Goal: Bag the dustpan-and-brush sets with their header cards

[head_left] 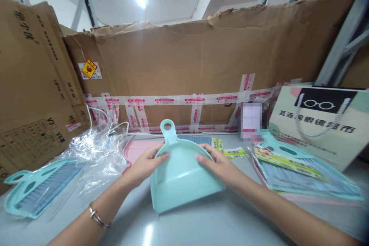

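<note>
A mint-green dustpan (184, 173) is held up before me, its looped handle pointing away and its wide edge toward me. My left hand (150, 163) grips its left side, thumb on the inner face. Its right side is in my right hand (215, 161), the thumb likewise on top and the other fingers mostly hidden behind the rim. Behind the dustpan, partly covered, lie a pink dustpan (138, 149) and a blue-bristled brush (196, 139) beside yellow-green labels (235, 153).
On the left are a green brush (43, 186) with blue bristles and crumpled clear plastic bags (98, 157). To the right, bagged dustpan-and-brush sets (305, 169) lie before a paper carrier bag (323, 123). Large cardboard boxes (184, 61) wall off the back of the grey table (127, 223).
</note>
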Demonstrator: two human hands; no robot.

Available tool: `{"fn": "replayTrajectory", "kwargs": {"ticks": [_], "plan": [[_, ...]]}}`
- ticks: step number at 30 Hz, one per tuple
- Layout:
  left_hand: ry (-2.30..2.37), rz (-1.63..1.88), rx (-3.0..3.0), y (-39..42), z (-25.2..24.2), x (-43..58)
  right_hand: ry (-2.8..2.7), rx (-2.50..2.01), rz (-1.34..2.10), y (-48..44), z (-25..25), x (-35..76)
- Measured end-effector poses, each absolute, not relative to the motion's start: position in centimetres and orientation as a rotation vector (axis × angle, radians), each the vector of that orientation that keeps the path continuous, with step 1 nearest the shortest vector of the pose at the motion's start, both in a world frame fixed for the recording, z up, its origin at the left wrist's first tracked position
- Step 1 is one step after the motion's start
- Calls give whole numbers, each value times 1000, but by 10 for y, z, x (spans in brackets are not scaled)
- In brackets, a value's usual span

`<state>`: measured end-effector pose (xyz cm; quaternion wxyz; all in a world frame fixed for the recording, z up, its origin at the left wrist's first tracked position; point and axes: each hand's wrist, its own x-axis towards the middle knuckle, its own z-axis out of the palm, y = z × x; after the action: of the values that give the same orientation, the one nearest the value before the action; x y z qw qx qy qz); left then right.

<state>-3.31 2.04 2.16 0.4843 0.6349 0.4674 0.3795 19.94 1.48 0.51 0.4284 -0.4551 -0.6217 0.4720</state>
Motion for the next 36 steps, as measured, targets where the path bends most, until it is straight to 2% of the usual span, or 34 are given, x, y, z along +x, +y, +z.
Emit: {"fn": "replayTrajectory", "kwargs": {"ticks": [3, 6, 9, 13, 18, 21, 25, 28, 32, 36], "plan": [[1289, 1304, 1301, 29, 28, -45, -1699, -1102, 849, 36, 15, 218], [1282, 1594, 1072, 41, 34, -60, -2270, -1068, 314, 57, 16, 231], [1238, 1667, 986, 46, 36, -66, -2876, -906, -53, 65, 14, 225], [1246, 1660, 1002, 43, 37, -60, -3174, -764, -229, 68, 19, 205], [1272, 1668, 1060, 43, 35, -60, -3042, -838, 3, 77, 50, 205], [1293, 1683, 1154, 45, 31, -64, -2659, -863, 252, 78, 82, 218], [1366, 1663, 1288, 47, 23, -63, -1977, -715, 289, 63, 126, 231], [1363, 1595, 1341, 46, 19, -60, -1796, -675, 479, 44, 143, 228], [1358, 1399, 1380, 40, 16, -49, -1866, -897, 868, 28, 127, 198], [1188, 1139, 1451, 30, 13, -36, -1757, -956, 1034, 36, 83, 159]]}}
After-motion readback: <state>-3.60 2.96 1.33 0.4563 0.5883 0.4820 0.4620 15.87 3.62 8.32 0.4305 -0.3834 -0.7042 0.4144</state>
